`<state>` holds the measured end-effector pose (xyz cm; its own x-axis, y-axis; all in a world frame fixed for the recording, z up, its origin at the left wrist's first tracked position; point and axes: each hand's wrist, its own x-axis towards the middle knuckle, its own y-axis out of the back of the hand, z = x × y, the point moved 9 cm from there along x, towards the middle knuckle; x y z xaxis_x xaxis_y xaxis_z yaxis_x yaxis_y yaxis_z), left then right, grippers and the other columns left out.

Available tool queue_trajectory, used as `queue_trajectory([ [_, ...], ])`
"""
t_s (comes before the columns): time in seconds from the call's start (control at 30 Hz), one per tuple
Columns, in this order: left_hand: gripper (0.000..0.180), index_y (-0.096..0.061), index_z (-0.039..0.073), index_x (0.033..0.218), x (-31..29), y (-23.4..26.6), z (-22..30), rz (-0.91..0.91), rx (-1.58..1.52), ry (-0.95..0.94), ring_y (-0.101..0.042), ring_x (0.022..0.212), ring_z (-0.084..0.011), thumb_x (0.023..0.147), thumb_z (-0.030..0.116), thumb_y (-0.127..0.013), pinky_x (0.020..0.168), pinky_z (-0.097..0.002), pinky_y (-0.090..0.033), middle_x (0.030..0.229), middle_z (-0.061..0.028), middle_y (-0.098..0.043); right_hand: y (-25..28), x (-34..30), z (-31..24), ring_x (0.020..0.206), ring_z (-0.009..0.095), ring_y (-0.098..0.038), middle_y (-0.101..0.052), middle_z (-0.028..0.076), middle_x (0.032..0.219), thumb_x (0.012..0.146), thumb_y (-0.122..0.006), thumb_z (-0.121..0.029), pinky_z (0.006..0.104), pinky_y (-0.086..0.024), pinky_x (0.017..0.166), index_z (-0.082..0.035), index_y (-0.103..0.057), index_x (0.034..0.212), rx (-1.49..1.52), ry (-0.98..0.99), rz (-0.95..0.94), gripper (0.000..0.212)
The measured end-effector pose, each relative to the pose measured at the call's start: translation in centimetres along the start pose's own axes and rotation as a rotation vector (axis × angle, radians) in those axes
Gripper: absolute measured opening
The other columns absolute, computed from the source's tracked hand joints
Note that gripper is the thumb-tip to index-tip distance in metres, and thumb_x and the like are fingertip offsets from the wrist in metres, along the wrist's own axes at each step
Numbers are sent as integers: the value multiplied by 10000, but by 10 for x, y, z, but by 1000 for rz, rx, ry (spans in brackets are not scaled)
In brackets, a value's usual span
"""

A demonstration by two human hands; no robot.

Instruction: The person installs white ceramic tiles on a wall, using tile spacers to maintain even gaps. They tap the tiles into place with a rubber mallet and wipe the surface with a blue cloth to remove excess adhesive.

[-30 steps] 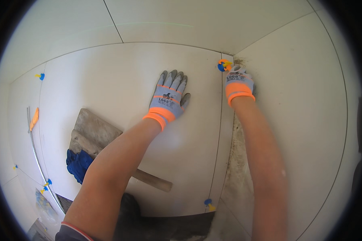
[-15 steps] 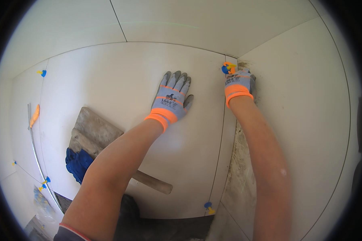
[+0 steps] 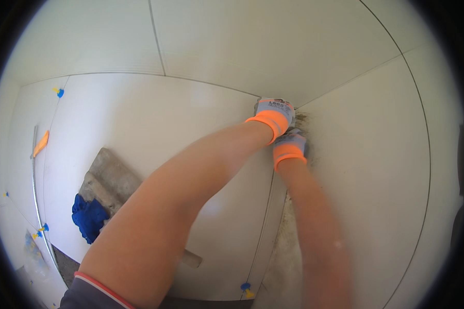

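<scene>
Both my hands wear grey-and-orange work gloves and are close together at the far right corner, where the large pale floor tile meets the walls. My left hand is bent into a closed shape against the corner; its fingertips are hidden. Just nearer and slightly right is my right hand, also closed, fingers turned down out of sight. Whatever either hand grips is covered by the gloves. A narrow tile strip runs along the right wall toward my hands.
A wooden-looking tool with a flat block and handle lies on the tile, beside a blue cloth. Blue-and-yellow tile levelling spacers stand in several joints. A metal rod and an orange object lie at left.
My left hand has left its flat, spread rest on the tile and moved right to the corner beside my right hand. The blue, yellow and orange piece there is now covered. The view has shifted.
</scene>
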<state>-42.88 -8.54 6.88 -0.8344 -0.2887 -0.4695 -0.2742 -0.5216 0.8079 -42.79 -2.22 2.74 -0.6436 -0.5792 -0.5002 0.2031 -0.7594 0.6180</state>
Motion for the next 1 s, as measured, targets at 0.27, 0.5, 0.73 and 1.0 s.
queue_trajectory([
  [0.27,301,-559,100,1050,13,6,25,46,405,-238,-593,902,-254,774,216,-523,724,-368,-479,1013,-85,-610,13,-12,10,811,181,-588,-608,36,887,794,-489,-148,296,-459,616,-135,-593,902,294,-88,122,150],
  [0.5,353,-531,104,1087,14,3,24,-15,444,-248,-600,873,-253,748,196,-565,703,-360,-477,997,-77,-612,-9,-12,15,778,171,-592,-594,21,928,767,-568,-179,258,-481,615,-110,-568,983,653,-249,34,227],
  [0.73,248,-597,97,951,3,10,23,60,422,-222,-588,871,-245,818,235,-441,723,-356,-459,941,-66,-621,-11,-44,26,778,213,-603,-611,61,876,808,-507,-197,285,-491,630,-71,-547,965,800,-327,-40,206],
  [1.0,235,-602,101,952,-5,16,26,84,366,-153,-603,840,-230,763,200,-502,650,-356,-476,946,-54,-619,-26,-50,33,802,311,-603,-610,172,853,819,-485,-256,382,-477,673,1,-532,936,1424,-497,-17,287],
])
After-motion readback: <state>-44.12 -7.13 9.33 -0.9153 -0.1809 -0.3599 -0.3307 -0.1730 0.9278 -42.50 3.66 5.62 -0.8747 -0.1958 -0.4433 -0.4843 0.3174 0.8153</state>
